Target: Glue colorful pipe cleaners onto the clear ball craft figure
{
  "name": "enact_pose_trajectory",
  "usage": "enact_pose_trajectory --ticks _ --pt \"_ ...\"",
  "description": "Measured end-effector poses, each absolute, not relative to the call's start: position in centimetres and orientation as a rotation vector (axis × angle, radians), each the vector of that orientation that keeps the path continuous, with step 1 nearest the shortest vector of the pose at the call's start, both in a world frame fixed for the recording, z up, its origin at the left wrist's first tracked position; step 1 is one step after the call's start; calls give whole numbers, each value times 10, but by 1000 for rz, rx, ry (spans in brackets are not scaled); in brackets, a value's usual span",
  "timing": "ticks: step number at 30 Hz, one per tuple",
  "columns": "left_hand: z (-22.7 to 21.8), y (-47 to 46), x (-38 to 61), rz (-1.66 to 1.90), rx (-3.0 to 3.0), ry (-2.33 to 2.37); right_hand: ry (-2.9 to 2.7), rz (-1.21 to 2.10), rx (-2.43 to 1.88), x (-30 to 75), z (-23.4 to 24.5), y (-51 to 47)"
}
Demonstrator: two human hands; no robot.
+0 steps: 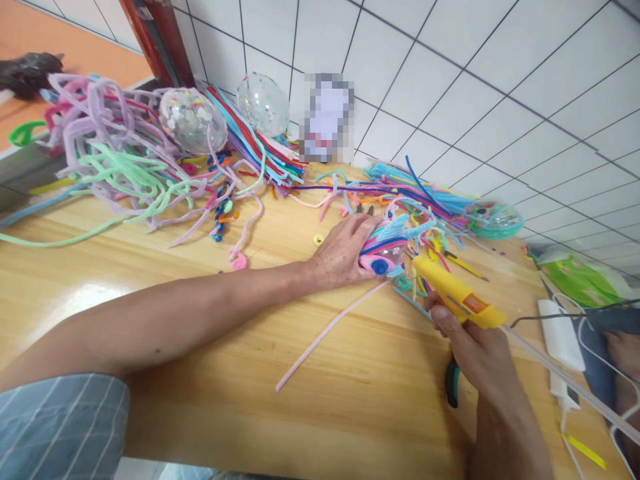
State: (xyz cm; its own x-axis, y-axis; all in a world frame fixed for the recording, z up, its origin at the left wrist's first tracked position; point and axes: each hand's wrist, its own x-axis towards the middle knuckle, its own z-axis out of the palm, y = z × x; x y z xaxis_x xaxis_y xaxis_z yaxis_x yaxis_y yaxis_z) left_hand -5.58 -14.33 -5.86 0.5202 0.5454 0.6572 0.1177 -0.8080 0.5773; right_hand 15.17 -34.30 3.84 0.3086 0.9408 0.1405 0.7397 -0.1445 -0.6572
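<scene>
Head view: over the table point(280, 427), our left hand point(337, 250) curls around the fuzzy-stick craft point(381, 248); our right hand point(470, 340) grasps the glue gun point(453, 290). We're apparently gluing; next calls for steady aim.

The right hand point(473, 343) hides the handle of the glue gun point(445, 287), and the phone point(327, 120) is blurred.

On our wooden table point(240, 407) we see tangled fuzzy stems point(145, 180), a pink coil point(239, 261), a slim yellow cutter point(470, 267) and (lying slantwise) one pink stem point(330, 335).
</scene>
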Motion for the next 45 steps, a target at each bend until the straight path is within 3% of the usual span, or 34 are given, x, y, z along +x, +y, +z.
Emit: enact_pose_trajectory --ticks 45 --pt "-60 -142 -56 1248 2322 465 -1440 515 -2021 160 24 -342"
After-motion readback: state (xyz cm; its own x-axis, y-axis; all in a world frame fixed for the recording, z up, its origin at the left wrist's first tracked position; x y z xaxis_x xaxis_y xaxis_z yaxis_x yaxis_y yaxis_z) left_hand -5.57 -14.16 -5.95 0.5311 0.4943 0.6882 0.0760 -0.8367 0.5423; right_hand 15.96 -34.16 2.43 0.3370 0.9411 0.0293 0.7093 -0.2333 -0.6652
